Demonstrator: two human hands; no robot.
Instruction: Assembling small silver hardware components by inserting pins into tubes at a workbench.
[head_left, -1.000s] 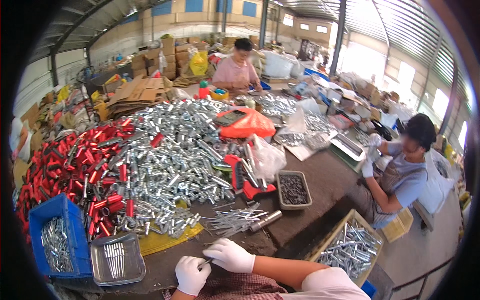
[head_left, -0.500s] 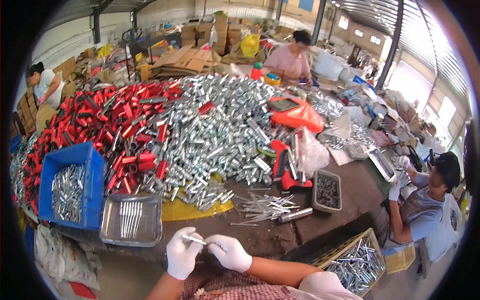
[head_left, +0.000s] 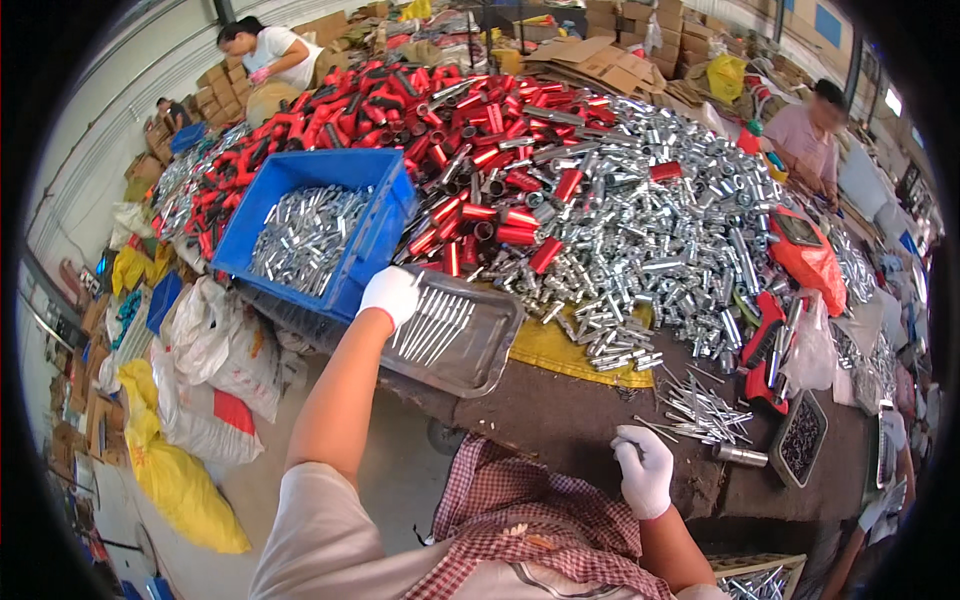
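My left hand, in a white glove, is bunched at the left end of a shallow metal tray, beside the blue bin. Its fingertips are mostly hidden, so what they hold, if anything, cannot be seen. Several slim silver rods lie side by side in the tray next to this hand. My right hand, gloved too, hovers by the near table edge with curled fingers and nothing visible in them. Just beyond it lies a loose bunch of similar rods, with a thicker metal tube alongside.
The blue bin holds small metal parts. Red housings and silver sockets form a large heap behind. A box of dark small pieces stands right. Sacks lie on the floor at left. Other people work around the table.
My hands have parted: the left has gone from the rod held between both hands to the tray, the right has stayed by the table edge. The view has turned left.
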